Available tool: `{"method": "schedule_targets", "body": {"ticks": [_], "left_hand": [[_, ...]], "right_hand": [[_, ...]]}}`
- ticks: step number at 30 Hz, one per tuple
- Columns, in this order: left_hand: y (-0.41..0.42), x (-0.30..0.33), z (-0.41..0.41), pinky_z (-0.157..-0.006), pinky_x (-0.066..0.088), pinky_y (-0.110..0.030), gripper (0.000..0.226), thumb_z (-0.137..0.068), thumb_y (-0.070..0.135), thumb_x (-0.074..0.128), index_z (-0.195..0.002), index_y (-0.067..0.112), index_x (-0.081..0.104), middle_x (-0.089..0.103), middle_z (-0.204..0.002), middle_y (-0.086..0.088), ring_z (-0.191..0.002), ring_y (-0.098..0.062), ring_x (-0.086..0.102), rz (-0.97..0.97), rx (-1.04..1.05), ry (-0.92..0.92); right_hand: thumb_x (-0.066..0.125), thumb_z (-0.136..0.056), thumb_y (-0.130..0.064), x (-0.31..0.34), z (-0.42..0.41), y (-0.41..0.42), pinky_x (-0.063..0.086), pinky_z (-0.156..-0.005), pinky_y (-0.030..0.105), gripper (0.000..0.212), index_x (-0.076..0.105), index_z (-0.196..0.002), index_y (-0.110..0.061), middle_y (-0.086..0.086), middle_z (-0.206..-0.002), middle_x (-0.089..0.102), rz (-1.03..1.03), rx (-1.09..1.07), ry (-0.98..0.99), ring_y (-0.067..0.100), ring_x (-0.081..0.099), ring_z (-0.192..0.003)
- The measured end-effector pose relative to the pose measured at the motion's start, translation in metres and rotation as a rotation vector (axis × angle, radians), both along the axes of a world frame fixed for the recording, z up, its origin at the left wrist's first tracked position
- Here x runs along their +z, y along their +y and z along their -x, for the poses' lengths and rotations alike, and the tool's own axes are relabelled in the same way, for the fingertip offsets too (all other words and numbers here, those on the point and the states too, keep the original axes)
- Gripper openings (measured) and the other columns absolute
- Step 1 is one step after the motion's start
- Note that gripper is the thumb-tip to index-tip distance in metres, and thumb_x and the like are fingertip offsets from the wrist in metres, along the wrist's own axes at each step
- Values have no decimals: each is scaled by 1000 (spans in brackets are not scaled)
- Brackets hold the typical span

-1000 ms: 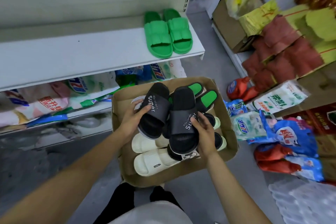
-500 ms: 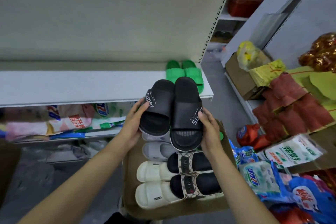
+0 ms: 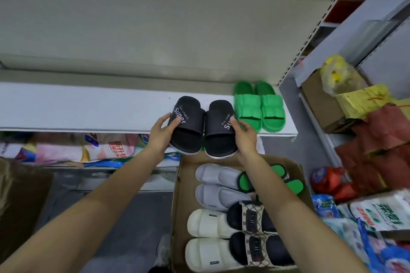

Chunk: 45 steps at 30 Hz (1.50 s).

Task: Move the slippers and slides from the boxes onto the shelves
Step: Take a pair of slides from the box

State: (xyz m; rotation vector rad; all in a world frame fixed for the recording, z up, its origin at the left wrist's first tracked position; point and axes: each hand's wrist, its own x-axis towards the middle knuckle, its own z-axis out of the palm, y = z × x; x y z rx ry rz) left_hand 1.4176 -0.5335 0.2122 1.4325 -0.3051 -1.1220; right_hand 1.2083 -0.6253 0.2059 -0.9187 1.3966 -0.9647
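Two black slides marked "Super" hang side by side at the front edge of the white shelf [image 3: 88, 106]. My left hand [image 3: 162, 133] grips the left black slide [image 3: 188, 126] by its outer side. My right hand [image 3: 244, 135] grips the right black slide [image 3: 219, 128] the same way. Their toes reach over the shelf while the heels overhang its edge. A green pair [image 3: 259, 106] stands on the shelf just to the right. Below, the cardboard box [image 3: 177, 206] holds a grey pair [image 3: 219, 186], a white pair [image 3: 206, 237], a black patterned pair [image 3: 255, 235] and black-green slides [image 3: 273, 179].
Bagged goods [image 3: 66, 146] fill the lower shelf on the left. Detergent bags [image 3: 366, 217], red packs [image 3: 381, 146] and a brown carton [image 3: 321, 104] crowd the right side. Another box [image 3: 17, 201] sits at the left edge. Grey floor lies between the boxes.
Both hands lifted the black pair out of the box and carried it up and forward to the shelf edge beside the green pair. The two slides have drawn slightly apart.
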Motion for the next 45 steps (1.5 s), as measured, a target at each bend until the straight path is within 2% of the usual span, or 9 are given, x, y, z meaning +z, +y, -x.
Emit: {"method": "schedule_targets", "body": {"ticks": [2, 7, 14, 16, 21, 31, 34, 37, 45], "left_hand": [[-9, -5, -7, -67, 56, -19, 53, -87, 29, 78, -135, 21, 59, 72, -113, -4, -100, -17, 71, -4, -22, -85], [-23, -17, -12, -97, 50, -29, 66, -82, 22, 82, -141, 13, 53, 63, -122, 2, -110, -16, 63, -25, -75, -304], [-46, -22, -16, -79, 42, -13, 52, -86, 18, 78, -133, 8, 57, 58, -113, 8, -105, -14, 59, -31, -142, -594], [-52, -30, -20, -80, 44, -20, 44, -86, 23, 77, -126, 13, 62, 63, -110, 8, -103, -16, 62, -41, -171, -708], [-66, -44, -26, -90, 56, -39, 48, -83, 35, 78, -127, 28, 61, 73, -111, 6, -99, -16, 69, -60, -215, -704], [-87, -35, -28, -96, 54, -42, 56, -82, 32, 79, -133, 21, 59, 69, -120, -1, -108, -20, 66, -99, -231, -741], [-76, -28, -27, -105, 46, -38, 58, -88, 24, 72, -142, 19, 52, 56, -138, -3, -123, -20, 56, -29, -266, -1005], [-66, -16, -16, -106, 45, -36, 52, -89, 19, 69, -139, 20, 54, 54, -139, 1, -125, -19, 53, 183, -435, -1204], [-26, 11, 47, -101, 50, -34, 41, -87, 19, 75, -126, 21, 64, 63, -123, 6, -116, -8, 59, 391, -598, -983]], "right_hand": [[77, -84, -39, -2, -6, -10, 50, -102, 43, 52, 63, -123, -8, 12, -118, 69, 21, 2, 73, 26, 66, -110], [74, -88, -29, -8, -22, -29, 48, -105, 42, 49, 62, -127, -1, 12, -123, 67, 98, 36, 162, 26, 64, -114], [66, -94, -33, -24, -32, -48, 51, -94, 36, 37, 65, -120, -6, 1, -107, 69, 137, 139, 264, 20, 65, -101], [69, -92, -31, -30, -33, -51, 53, -92, 36, 33, 65, -118, -12, 0, -107, 71, 159, 189, 264, 18, 67, -100], [67, -94, -29, -37, -40, -63, 53, -92, 35, 32, 62, -123, -15, -5, -108, 69, 246, 242, 288, 15, 65, -100], [60, -99, -21, -28, -42, -86, 38, -90, 17, 45, 51, -138, -1, 9, -123, 61, 321, 278, 463, 17, 55, -108], [66, -94, -22, -24, -33, -78, 41, -105, 30, 49, 52, -138, -7, 12, -132, 60, 371, 289, 498, 24, 56, -121], [69, -91, -22, -9, -16, -59, 39, -108, 28, 48, 56, -135, -9, 7, -135, 59, 513, 377, 525, 19, 54, -124], [70, -90, -29, 16, 60, 13, 40, -103, 17, 44, 59, -131, -19, -6, -129, 61, 657, 577, 524, 6, 54, -121]]}}
